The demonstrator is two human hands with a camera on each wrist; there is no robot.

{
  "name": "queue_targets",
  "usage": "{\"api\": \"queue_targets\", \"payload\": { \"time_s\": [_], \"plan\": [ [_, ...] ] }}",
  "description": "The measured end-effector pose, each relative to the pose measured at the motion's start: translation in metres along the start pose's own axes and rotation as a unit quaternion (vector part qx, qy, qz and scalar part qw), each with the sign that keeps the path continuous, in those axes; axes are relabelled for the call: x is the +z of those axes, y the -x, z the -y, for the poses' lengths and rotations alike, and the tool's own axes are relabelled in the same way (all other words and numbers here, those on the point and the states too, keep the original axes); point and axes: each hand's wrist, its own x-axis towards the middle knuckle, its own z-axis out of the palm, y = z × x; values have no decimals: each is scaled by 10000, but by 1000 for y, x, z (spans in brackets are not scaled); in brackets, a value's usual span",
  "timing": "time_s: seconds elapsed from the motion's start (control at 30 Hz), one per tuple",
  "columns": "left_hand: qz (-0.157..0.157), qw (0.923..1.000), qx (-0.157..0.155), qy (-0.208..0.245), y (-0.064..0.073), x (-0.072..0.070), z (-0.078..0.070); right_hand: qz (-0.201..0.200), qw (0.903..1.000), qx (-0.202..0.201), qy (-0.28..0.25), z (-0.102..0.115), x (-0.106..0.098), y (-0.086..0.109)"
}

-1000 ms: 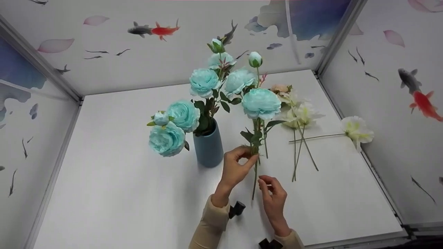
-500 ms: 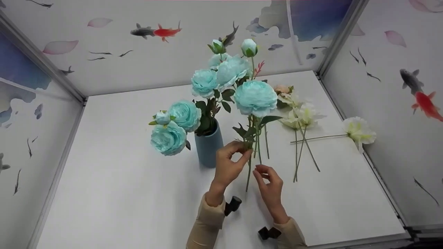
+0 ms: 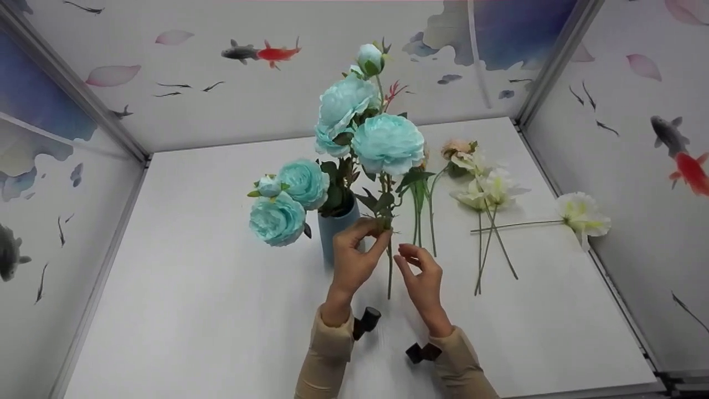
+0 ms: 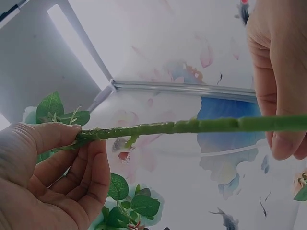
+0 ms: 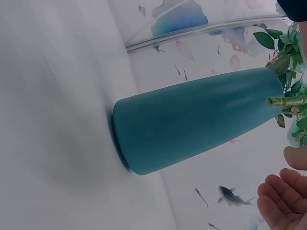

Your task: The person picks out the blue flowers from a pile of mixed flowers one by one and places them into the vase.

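My left hand (image 3: 352, 263) pinches the green stem (image 4: 163, 128) of an artificial turquoise peony (image 3: 389, 144) between thumb and fingertips. The spray is upright, with large blooms, a bud and leaves above the grip, and its bare stem hangs below. My right hand (image 3: 424, 280) is just right of the lower stem, fingers loosely bent and holding nothing. A blue vase (image 3: 327, 238) stands behind my left hand, with turquoise peonies (image 3: 277, 219) leaning out to its left. In the right wrist view, the stem's cut end (image 5: 274, 101) overlaps the vase near its mouth.
White flowers (image 3: 498, 188) and a peach bloom (image 3: 458, 148) lie on the white table (image 3: 194, 288) to the right. Another white flower (image 3: 581, 215) lies at the right edge. Printed walls (image 3: 343, 22) enclose the back and sides.
Both hands have moved left and away from me, bringing the held peony closer to the vase. Its blooms now cover several of those in the vase. The left hand's pinch stays the same.
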Motion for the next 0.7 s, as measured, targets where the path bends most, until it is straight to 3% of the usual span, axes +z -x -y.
{"api": "queue_targets", "payload": {
  "time_s": [0.17, 0.7],
  "plan": [
    [-143, 9998, 86, -142, 0, -7, 3, 68, 9999, 64, -62, 0, 6, -4],
    [-591, 9952, 581, -512, -19, -31, -17, 364, 9991, 6, -233, 8, 25, -26]
  ]
}}
